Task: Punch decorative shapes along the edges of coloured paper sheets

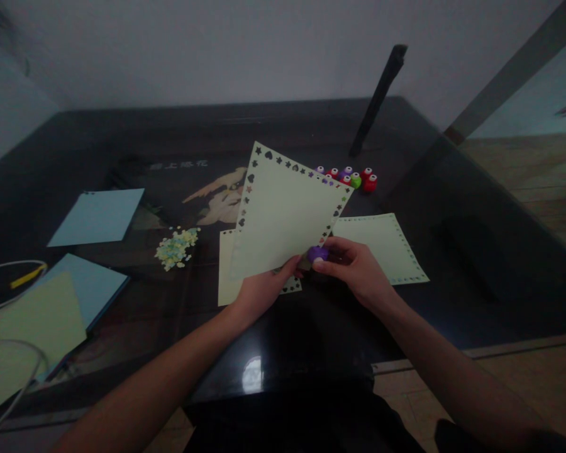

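My left hand (264, 289) grips the lower corner of a pale yellow paper sheet (283, 214), held tilted above the dark table (170, 138). Small heart, star and spade shapes are punched along its edges. My right hand (353, 267) pinches a small purple craft punch (317, 253) onto the sheet's lower right edge. Two more pale yellow sheets lie flat beneath, one with a punched border at the right (387, 245), one partly hidden under the held sheet (226, 277).
Several small punches in red, green and purple (353, 178) sit behind the sheet. A pile of paper cutouts (177, 246) lies left of it. Blue sheets (97, 216) and a green sheet (33, 321) lie at left, with a white cable (9, 352). A dark bar (377, 100) leans at the back.
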Action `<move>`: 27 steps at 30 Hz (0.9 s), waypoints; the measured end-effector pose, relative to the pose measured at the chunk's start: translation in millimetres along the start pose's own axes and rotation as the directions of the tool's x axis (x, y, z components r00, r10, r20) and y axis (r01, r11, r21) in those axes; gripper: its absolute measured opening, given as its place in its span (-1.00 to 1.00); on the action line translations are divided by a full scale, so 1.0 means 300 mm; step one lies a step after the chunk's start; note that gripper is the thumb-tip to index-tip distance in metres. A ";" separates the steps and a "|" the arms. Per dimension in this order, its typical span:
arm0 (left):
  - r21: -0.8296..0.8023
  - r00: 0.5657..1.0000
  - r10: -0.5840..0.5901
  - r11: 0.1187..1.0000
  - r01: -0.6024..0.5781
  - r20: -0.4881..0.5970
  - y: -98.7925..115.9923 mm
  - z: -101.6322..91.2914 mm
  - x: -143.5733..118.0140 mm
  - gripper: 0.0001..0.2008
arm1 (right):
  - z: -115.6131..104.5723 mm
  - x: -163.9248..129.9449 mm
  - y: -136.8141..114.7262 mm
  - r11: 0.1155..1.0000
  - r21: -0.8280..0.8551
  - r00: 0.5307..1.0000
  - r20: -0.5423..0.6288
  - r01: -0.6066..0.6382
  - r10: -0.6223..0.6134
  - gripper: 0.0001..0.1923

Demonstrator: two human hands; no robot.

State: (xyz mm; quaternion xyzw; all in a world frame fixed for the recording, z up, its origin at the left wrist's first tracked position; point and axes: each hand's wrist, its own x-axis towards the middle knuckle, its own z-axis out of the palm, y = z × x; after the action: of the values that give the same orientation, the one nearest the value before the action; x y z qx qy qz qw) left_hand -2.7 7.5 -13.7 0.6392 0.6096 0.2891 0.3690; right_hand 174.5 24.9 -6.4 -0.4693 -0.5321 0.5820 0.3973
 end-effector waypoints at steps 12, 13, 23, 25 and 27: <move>-0.128 0.999 -0.003 0.992 -0.001 -0.032 0.016 -0.027 0.006 -0.67 | -0.013 -0.002 -0.009 0.999 0.021 0.999 -0.006 -0.042 0.042 -0.64; -0.142 0.999 -0.003 0.990 -0.003 -0.039 0.015 -0.029 0.007 -0.68 | -0.015 -0.001 -0.012 0.998 0.035 0.999 -0.007 -0.043 0.043 -0.65; -0.156 0.998 -0.023 0.988 0.014 -0.058 0.012 -0.055 0.006 -0.67 | -0.026 0.006 -0.026 0.974 0.216 0.997 -0.026 -0.063 0.071 -0.69; -0.165 0.998 -0.037 0.986 0.027 -0.057 0.013 -0.057 0.005 -0.67 | -0.029 0.008 -0.021 0.976 0.208 0.997 -0.030 -0.062 0.069 -0.67; -0.166 0.997 -0.041 0.986 0.030 -0.065 0.014 -0.058 0.004 -0.67 | -0.032 0.009 -0.017 0.983 0.176 0.997 -0.036 -0.058 0.065 -0.66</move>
State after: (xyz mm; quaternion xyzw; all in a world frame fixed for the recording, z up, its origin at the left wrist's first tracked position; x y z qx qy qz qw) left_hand -14.4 10.8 -0.6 0.5854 0.6070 0.3536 0.4048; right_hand 182.8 30.5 -1.7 -0.4608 -0.4559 0.6286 0.4298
